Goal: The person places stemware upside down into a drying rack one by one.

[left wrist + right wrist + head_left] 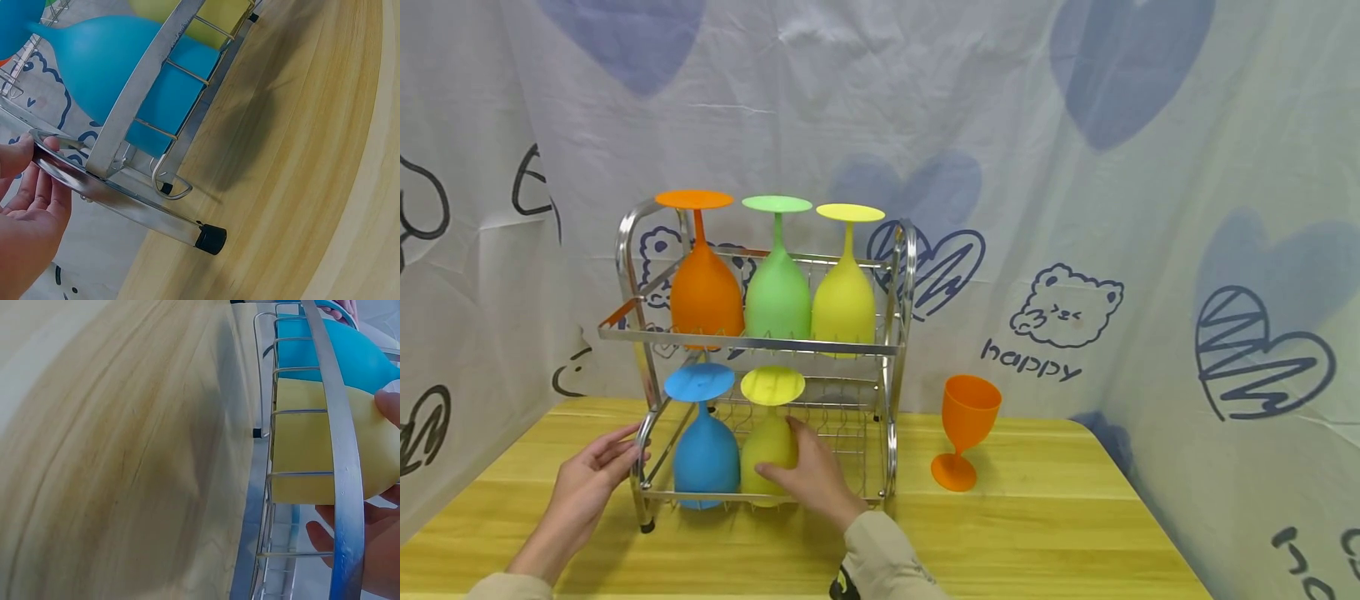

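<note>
A two-tier metal rack [752, 340] stands on the table. My left hand [597, 468] grips its left front leg, thumb and fingers around the tube in the left wrist view. On the lower tier, my right hand [817, 472] holds the bowl of an upside-down yellow goblet [767, 454], thumb in front and fingers at the far side. Just left of that goblet is an upside-down blue goblet [706, 454]. Upside down along the upper tier stand an orange goblet [706, 292], a green goblet [777, 292] and another yellow goblet [844, 304].
Right of the rack, a second orange goblet [970, 412] stands upright on the wooden table [1037, 517]. A white printed curtain [1000, 108] hangs behind and at both sides. The lower tier's wire floor [842, 442] shows right of my right hand.
</note>
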The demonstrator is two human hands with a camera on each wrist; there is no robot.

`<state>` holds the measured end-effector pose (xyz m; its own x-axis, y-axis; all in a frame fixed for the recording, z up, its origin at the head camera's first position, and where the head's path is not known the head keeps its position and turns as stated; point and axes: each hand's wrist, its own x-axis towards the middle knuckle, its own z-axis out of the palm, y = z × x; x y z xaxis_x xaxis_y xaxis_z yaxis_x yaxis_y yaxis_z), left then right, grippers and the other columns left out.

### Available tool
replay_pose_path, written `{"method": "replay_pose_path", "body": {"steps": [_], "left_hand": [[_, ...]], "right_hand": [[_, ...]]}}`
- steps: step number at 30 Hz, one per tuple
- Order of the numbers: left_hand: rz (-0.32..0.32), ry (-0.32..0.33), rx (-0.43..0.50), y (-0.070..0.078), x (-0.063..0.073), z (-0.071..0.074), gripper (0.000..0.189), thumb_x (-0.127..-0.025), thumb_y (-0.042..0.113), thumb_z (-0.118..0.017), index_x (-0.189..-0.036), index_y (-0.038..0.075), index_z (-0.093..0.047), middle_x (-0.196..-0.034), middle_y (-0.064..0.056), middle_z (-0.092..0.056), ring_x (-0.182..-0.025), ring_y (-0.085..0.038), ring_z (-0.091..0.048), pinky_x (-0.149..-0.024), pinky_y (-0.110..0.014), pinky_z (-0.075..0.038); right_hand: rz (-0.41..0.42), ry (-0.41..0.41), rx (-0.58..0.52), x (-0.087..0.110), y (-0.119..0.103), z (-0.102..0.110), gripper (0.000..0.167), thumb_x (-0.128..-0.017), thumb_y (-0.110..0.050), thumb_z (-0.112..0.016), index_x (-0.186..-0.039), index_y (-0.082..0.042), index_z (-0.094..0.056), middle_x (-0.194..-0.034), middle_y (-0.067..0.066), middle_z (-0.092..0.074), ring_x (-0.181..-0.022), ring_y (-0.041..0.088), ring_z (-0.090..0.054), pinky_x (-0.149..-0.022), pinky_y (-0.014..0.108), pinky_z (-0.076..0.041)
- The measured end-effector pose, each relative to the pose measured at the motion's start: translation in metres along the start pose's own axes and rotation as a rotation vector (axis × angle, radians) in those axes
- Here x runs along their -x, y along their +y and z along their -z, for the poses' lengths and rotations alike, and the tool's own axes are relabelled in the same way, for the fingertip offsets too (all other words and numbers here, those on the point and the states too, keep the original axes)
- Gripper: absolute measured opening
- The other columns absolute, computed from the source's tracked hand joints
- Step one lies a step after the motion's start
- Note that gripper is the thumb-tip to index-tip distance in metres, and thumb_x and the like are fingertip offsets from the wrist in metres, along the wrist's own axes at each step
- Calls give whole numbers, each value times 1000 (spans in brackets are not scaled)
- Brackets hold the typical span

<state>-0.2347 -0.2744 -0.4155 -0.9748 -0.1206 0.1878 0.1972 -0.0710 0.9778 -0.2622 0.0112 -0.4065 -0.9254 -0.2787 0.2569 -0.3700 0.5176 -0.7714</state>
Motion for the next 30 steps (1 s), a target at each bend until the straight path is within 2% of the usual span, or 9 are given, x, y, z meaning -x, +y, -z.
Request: {"method": "replay_pose_path", "body": {"steps": [7,10,13,17,19,21,24,28,30], "left_hand": [[23,4,-13,1,-1,-1,23,-95,17,-63,-110,34,-64,-93,14,-67,-85,-2,-65,-76,-15,-53],[39,3,-31,2,-1,-1,23,-95,17,-63,-112,32,-63,-92,16,-67,-85,-2,-66,-76,-15,-53],[47,6,-167,5,0,-3,32,-98,18,-59,-130,17,-58,-93,19,-64,-85,3,-63,-76,-13,-52],[46,20,-477,11,4,-8,51,-100,18,-54,-143,-4,-39,-116,-3,-65,-86,14,-53,-74,-9,-47],[42,30,-591,14,7,-12,52,-99,16,-54,-144,-6,-38,-129,-19,-57,-93,3,-58,-75,-13,-49],[29,46,-663,17,10,-15,52,-98,14,-54,-144,-6,-38,-136,-30,-47,-103,-16,-62,-79,-23,-54],[-35,77,-740,20,19,-21,51,-96,11,-55,-142,-8,-40,-135,-35,-43,-115,-48,-50,-87,-47,-53],[-156,127,-794,22,34,-28,49,-94,7,-57,-137,-11,-43,-132,-35,-40,-113,-51,-46,-89,-61,-45],[-195,140,-799,23,41,-33,48,-93,7,-59,-136,-10,-45,-131,-33,-42,-113,-47,-46,-90,-52,-48]], "right_hand": [[-50,-39,11,8,-1,11,89,-85,-43,-72,-152,-6,-27,-152,15,-33,-135,35,-35,-108,53,-33],[-38,-39,8,16,-2,19,87,-86,-42,-71,-152,-7,-26,-154,14,-30,-137,35,-32,-109,54,-30],[-6,-31,13,25,-5,31,80,-88,-40,-70,-151,-10,-30,-153,14,-32,-136,36,-34,-108,56,-31],[109,6,35,37,-9,50,67,-90,-32,-69,-146,-10,-41,-146,13,-42,-129,34,-43,-103,54,-39],[175,39,32,44,-11,60,60,-90,-27,-70,-141,-7,-46,-139,12,-49,-123,31,-49,-100,48,-44],[251,87,14,50,-12,71,53,-90,-20,-70,-136,-2,-51,-132,12,-55,-117,30,-54,-96,43,-48],[340,180,-26,60,-10,85,45,-89,-12,-69,-130,0,-55,-123,12,-61,-109,28,-58,-89,40,-52],[432,343,-47,70,2,101,38,-86,-2,-70,-122,0,-60,-115,9,-65,-104,26,-61,-83,41,-55],[436,422,-40,75,11,110,35,-85,1,-70,-118,0,-62,-113,9,-66,-102,26,-61,-82,41,-55]]}}
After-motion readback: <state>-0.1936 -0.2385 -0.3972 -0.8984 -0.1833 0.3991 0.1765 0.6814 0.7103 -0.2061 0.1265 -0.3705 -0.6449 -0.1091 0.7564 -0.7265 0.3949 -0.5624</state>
